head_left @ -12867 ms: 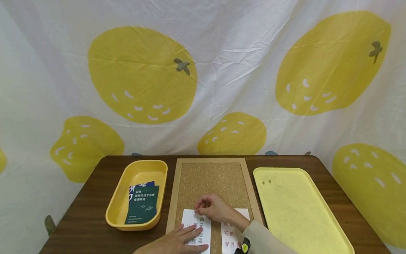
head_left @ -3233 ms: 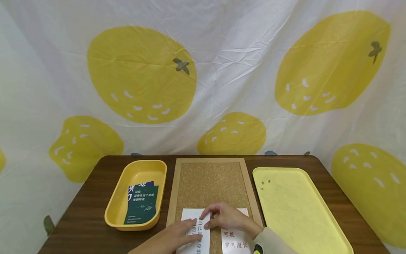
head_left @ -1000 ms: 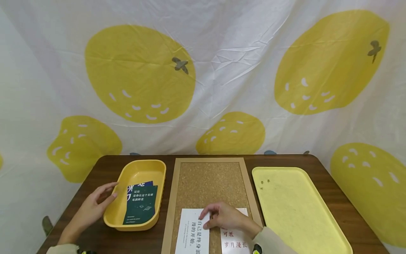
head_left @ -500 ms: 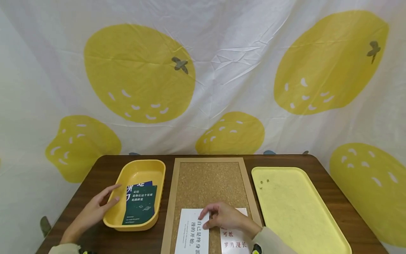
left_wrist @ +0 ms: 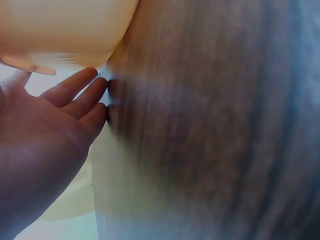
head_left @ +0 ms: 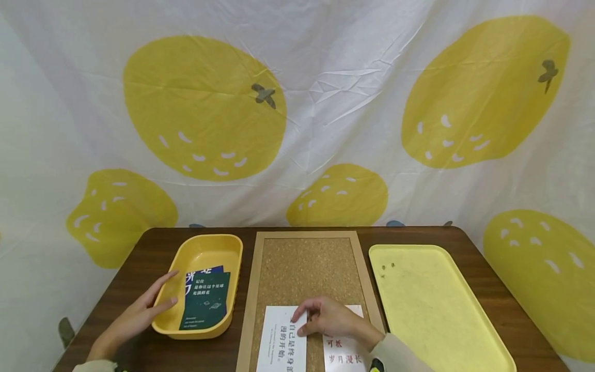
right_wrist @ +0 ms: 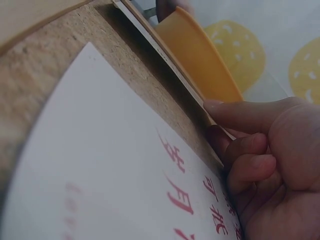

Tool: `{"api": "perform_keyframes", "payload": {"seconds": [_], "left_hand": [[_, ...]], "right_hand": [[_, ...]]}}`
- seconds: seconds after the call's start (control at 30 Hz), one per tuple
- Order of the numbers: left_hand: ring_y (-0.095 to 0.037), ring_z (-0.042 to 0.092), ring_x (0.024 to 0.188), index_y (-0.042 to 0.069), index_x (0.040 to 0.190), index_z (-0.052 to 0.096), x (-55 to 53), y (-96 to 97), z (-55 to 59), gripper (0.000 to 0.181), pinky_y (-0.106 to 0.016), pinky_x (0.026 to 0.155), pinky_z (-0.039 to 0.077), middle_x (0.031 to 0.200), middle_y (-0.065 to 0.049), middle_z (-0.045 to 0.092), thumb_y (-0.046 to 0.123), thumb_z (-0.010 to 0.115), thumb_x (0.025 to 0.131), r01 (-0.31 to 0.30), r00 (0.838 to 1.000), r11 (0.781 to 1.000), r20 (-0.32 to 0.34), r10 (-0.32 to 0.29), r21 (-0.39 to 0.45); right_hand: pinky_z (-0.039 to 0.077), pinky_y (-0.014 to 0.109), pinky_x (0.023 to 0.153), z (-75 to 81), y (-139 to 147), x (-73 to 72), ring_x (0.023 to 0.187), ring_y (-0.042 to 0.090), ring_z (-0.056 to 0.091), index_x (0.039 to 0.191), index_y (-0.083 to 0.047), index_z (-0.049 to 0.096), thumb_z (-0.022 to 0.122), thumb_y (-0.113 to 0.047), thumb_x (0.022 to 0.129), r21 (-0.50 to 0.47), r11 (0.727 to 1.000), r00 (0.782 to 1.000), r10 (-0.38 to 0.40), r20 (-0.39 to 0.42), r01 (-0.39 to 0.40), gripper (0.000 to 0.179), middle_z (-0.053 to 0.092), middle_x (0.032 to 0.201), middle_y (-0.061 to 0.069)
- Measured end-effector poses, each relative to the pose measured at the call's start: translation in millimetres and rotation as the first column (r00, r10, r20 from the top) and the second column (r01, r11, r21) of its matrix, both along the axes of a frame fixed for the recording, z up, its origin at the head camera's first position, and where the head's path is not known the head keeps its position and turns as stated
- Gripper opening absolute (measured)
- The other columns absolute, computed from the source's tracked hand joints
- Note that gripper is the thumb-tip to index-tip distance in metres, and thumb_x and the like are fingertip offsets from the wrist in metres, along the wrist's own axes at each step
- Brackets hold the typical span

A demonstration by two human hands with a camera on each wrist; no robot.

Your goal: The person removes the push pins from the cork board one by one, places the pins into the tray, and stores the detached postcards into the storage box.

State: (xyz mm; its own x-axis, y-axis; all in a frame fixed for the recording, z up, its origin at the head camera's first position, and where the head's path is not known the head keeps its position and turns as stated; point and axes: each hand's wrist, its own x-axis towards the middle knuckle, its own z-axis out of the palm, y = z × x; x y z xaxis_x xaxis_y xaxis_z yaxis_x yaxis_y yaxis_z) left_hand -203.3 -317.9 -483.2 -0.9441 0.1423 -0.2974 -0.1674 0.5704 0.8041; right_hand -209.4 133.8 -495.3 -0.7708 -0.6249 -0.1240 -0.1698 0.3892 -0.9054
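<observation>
My left hand [head_left: 132,320] is at the left rim of the yellow plastic basin [head_left: 204,253], thumb and index finger reaching over the rim, fingers loosely extended. In the left wrist view, the other fingers of the left hand [left_wrist: 47,135] lie outside the basin wall [left_wrist: 75,25]. My right hand [head_left: 332,318] pinches the right edge of a white card with black lettering [head_left: 276,336] over the framed cork board [head_left: 307,268]. A white card with red lettering [head_left: 344,357] lies to the right, partly hidden by the right hand and wrist.
In the basin lie a dark green card [head_left: 204,307] and a blue card [head_left: 216,269] partly under it. A pale yellow tray [head_left: 437,299] stands right of the board, several tiny dark pieces [head_left: 384,267] near its far left corner. A lemon-print cloth [head_left: 307,134] hangs behind the table.
My left hand has left the black-lettered card and moved left to the basin rim. The right hand has shifted from that card's top to its right edge. One more tiny piece shows on the tray.
</observation>
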Motion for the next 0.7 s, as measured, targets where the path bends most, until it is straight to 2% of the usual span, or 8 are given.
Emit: {"api": "perform_keyframes", "payload": {"seconds": [0.1, 0.4, 0.57, 0.7], "left_hand": [[-0.047, 0.019, 0.140, 0.025, 0.159, 0.010, 0.6, -0.1, -1.7, 0.081, -0.073, 0.111, 0.015, 0.162, -0.024, 0.004, 0.042, 0.059, 0.097, 0.004, 1.000, 1.000, 0.006, -0.004, 0.009], [-0.048, 0.020, 0.139, 0.026, 0.160, 0.007, -0.5, -1.2, -4.5, 0.081, -0.075, 0.110, 0.014, 0.162, -0.025, 0.005, 0.041, 0.058, 0.098, 0.005, 1.000, 1.000, 0.013, -0.005, 0.007], [-0.049, 0.020, 0.139, 0.026, 0.160, 0.007, -0.3, -1.0, -3.9, 0.082, -0.075, 0.109, 0.014, 0.161, -0.025, 0.006, 0.041, 0.058, 0.098, 0.005, 1.000, 1.000, 0.014, -0.005, 0.000], [-0.050, 0.016, 0.141, 0.026, 0.160, 0.008, 0.1, -0.7, -1.9, 0.082, -0.076, 0.109, 0.011, 0.162, -0.025, 0.003, 0.042, 0.059, 0.098, 0.001, 1.000, 1.000, 0.018, -0.001, -0.001]], "right_hand": [[0.035, 0.017, 0.050, 1.1, -0.3, 0.6, 0.058, 0.004, 0.045, 0.098, -0.017, 0.075, 0.082, -0.015, 0.080, -0.006, 1.000, 1.000, 0.000, 0.004, 0.000, 0.019, 0.059, 0.072, -0.005], [0.034, 0.017, 0.047, 3.3, -0.1, 1.8, 0.055, 0.004, 0.044, 0.098, -0.016, 0.075, 0.081, -0.014, 0.080, -0.011, 1.000, 1.000, -0.001, 0.013, 0.001, 0.019, 0.059, 0.071, -0.004], [0.034, 0.016, 0.046, 2.6, -0.3, 1.5, 0.053, 0.003, 0.043, 0.099, -0.016, 0.075, 0.081, -0.015, 0.081, -0.009, 1.000, 1.000, 0.006, 0.008, -0.006, 0.019, 0.058, 0.071, -0.005], [0.035, 0.017, 0.049, 3.0, -1.8, 2.5, 0.056, 0.004, 0.044, 0.099, -0.016, 0.076, 0.081, -0.013, 0.081, -0.008, 1.000, 1.000, -0.001, -0.012, 0.001, 0.018, 0.058, 0.072, -0.004]]}}
